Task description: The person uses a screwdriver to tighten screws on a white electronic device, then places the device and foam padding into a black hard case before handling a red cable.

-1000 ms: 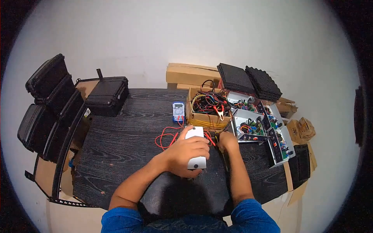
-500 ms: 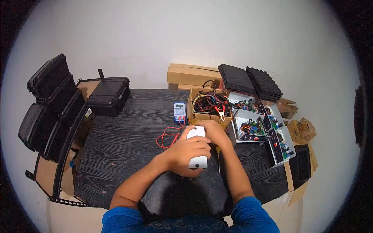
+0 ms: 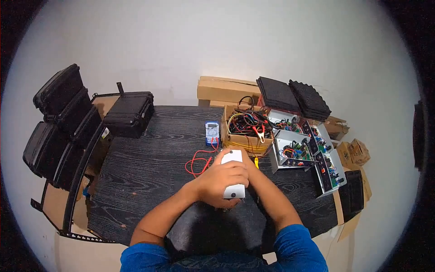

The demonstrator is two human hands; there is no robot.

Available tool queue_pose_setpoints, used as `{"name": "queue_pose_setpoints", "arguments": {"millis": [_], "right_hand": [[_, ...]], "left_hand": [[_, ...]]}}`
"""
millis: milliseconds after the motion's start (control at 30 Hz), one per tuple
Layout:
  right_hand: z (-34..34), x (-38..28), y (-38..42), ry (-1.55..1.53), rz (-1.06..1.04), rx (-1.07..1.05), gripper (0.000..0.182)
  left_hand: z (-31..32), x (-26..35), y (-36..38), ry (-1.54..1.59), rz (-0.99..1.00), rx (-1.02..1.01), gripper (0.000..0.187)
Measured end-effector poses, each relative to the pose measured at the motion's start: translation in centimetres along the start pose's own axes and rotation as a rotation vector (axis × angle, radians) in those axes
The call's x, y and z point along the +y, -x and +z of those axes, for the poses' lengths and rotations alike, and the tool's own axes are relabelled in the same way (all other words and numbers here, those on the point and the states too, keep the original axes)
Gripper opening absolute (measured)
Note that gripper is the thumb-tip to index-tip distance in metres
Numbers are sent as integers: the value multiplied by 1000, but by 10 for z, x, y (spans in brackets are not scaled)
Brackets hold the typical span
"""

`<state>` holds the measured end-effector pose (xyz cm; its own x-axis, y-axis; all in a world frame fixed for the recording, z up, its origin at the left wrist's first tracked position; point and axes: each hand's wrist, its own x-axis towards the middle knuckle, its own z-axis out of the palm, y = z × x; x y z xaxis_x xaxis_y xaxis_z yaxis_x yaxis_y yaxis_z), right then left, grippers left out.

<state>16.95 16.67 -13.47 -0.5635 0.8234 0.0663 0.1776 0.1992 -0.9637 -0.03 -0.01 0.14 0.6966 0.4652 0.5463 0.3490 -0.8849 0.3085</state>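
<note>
A narrow white box (image 3: pixel 234 192) with dark screws or knobs at its two ends is held above the dark table. My left hand (image 3: pixel 224 177) is closed around it, fingers lying across its upper face. My right hand (image 3: pixel 246 161) grips the far right side of the box, most of its fingers hidden behind it. Just beyond my hands lies a blue multimeter (image 3: pixel 212 132) with red test leads (image 3: pixel 192 166). The yellow handle of a screwdriver (image 3: pixel 256 162) shows beside my right forearm, which covers its shaft.
A cardboard box (image 3: pixel 247 141) full of cables and clips stands behind my hands. To its right are several open white enclosures (image 3: pixel 290 149) with wiring inside. Black cases (image 3: pixel 129 111) are at the left, and black foam sheets (image 3: pixel 278 93) lie at the back of the dark table (image 3: pixel 145 167).
The view has shifted slightly. My right hand has moved in closer behind the white box, and its forearm now covers the screwdriver shaft. Both hands stay on the box.
</note>
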Motion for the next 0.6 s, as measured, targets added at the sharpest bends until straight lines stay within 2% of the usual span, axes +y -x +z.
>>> {"name": "queue_pose_setpoints", "arguments": {"millis": [33, 100, 267, 367, 467, 567, 600], "right_hand": [[-1, 0, -1, 135, -34, -3, 18], [-2, -1, 0, 210, -76, -1, 17], [-1, -14, 12, 91, -139, 15, 20], [-20, -36, -1, 459, -191, -142, 11], [-35, -71, 0, 556, -319, -24, 11], [-38, -89, 9, 151, -237, 268, 13], [-40, -93, 13, 177, -231, 270, 12]], "left_hand": [[1, -1, 0, 2, 0, 2, 47], [1, -1, 1, 5, -2, 2, 47], [1, 0, 1, 12, -3, 2, 49], [-2, 1, 0, 5, 7, 3, 49], [1, 0, 1, -11, 5, 8, 49], [-2, 1, -2, -17, 42, 21, 45], [-2, 1, -2, -19, 43, 21, 46]]}}
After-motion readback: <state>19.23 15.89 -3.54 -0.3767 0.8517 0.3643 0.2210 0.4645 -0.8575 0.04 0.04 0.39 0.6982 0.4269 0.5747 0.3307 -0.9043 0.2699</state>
